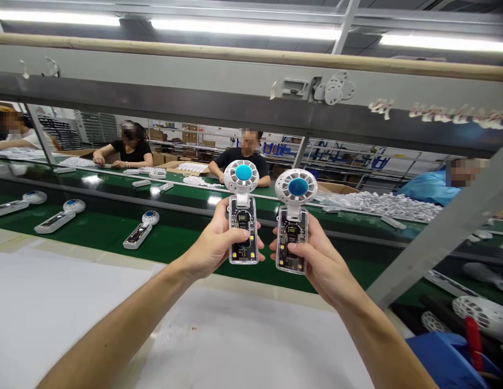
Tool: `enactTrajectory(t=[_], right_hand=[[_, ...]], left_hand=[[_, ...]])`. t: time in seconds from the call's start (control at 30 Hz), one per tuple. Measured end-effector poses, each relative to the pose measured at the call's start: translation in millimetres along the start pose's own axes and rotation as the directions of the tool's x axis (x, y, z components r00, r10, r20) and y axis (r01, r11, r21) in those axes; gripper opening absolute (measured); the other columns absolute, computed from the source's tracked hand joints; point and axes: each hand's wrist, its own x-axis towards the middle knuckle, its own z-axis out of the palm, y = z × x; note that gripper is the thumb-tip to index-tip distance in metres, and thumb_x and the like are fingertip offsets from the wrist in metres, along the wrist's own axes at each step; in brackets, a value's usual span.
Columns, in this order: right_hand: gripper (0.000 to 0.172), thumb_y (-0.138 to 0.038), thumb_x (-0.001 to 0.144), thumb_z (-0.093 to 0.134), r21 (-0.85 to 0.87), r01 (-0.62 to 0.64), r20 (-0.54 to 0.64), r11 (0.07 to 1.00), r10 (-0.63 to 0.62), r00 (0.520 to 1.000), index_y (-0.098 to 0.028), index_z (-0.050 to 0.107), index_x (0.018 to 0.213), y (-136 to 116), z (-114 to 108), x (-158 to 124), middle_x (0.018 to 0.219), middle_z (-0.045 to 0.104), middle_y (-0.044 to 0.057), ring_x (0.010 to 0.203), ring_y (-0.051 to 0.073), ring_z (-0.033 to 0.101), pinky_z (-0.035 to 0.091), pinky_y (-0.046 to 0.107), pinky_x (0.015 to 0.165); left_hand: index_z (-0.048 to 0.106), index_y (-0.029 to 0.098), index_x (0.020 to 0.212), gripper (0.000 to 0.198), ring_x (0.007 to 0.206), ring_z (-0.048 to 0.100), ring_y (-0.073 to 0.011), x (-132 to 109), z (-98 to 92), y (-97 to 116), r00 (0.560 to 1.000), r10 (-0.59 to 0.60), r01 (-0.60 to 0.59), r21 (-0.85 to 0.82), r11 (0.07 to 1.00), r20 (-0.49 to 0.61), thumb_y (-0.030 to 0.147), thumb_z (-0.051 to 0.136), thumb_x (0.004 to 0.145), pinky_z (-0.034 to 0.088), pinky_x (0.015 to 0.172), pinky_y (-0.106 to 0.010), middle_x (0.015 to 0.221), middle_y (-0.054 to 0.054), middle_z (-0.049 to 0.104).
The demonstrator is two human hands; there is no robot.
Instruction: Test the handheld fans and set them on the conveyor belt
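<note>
My left hand is closed around a small handheld fan with a white round head, blue centre and clear body, held upright above the belt. A second fan of the same kind stands upright in my right hand, the thumb pressed on its clear body. The two fans are side by side, a little apart, with lit displays on their bodies.
A green conveyor belt carries three more fans at the left. A white table surface lies below my arms. Several people sit across the line with white parts. A grey slanted bar and a blue bin are at the right.
</note>
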Motion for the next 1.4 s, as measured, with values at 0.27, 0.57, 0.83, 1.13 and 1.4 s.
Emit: enactTrajectory(t=[0.27, 0.57, 0.83, 1.13, 1.4], right_hand=[[0.059, -0.023, 0.082, 0.066, 0.022, 0.038, 0.060, 0.999, -0.039, 0.997, -0.032, 0.041, 0.135, 0, 0, 0, 0.112, 0.069, 0.003, 0.093, 0.022, 0.071, 0.060, 0.041, 0.083], [0.058, -0.024, 0.082, 0.069, 0.038, 0.024, 0.036, 0.999, -0.025, 0.999, -0.030, 0.040, 0.132, -2, 2, -4, 0.124, 0.064, 0.007, 0.092, 0.023, 0.071, 0.062, 0.042, 0.077], [0.071, -0.022, 0.083, 0.067, 0.039, 0.046, 0.083, 0.998, -0.049, 0.995, -0.035, 0.034, 0.145, -4, 3, -6, 0.116, 0.067, 0.003, 0.087, 0.020, 0.071, 0.060, 0.036, 0.076], [0.066, -0.024, 0.082, 0.067, 0.021, 0.071, 0.100, 0.997, -0.073, 0.992, -0.035, 0.039, 0.141, -4, 5, -7, 0.116, 0.067, 0.003, 0.091, 0.021, 0.071, 0.060, 0.037, 0.078], [0.068, -0.024, 0.082, 0.066, 0.052, 0.034, 0.092, 0.998, -0.039, 0.995, -0.034, 0.036, 0.142, -7, 7, -10, 0.116, 0.067, 0.004, 0.086, 0.021, 0.071, 0.061, 0.036, 0.072]], left_hand=[[0.027, 0.027, 0.126, 0.067, 0.087, 0.072, -0.0213, -1, -0.2, -1, 0.999, 0.019, -0.019, -0.002, 1.000, 0.026, 0.013, 0.072, 0.079, 0.063, 0.070, -0.038, 0.108, -0.004, 0.063], [0.026, 0.026, 0.131, 0.068, 0.081, 0.071, -0.0185, -2, -1.5, 0, 0.998, 0.060, -0.062, 0.082, 0.995, 0.028, 0.017, 0.071, 0.082, 0.061, 0.068, -0.035, 0.121, -0.009, 0.060], [0.029, 0.028, 0.132, 0.064, 0.098, 0.070, -0.0252, 0, -6.5, -6, 0.991, 0.118, -0.125, 0.110, 0.986, 0.069, 0.017, 0.070, 0.083, 0.061, 0.074, -0.038, 0.127, -0.010, 0.059], [0.025, 0.025, 0.134, 0.068, 0.076, 0.071, -0.0191, -1, -7.7, -3, 0.992, 0.088, -0.098, 0.114, 0.989, 0.089, 0.019, 0.070, 0.084, 0.059, 0.069, -0.034, 0.107, -0.006, 0.068], [0.026, 0.025, 0.134, 0.069, 0.075, 0.070, -0.0182, -4, -0.9, 2, 0.997, 0.065, -0.068, 0.096, 0.993, 0.036, 0.018, 0.071, 0.082, 0.059, 0.064, -0.032, 0.104, -0.004, 0.067]])
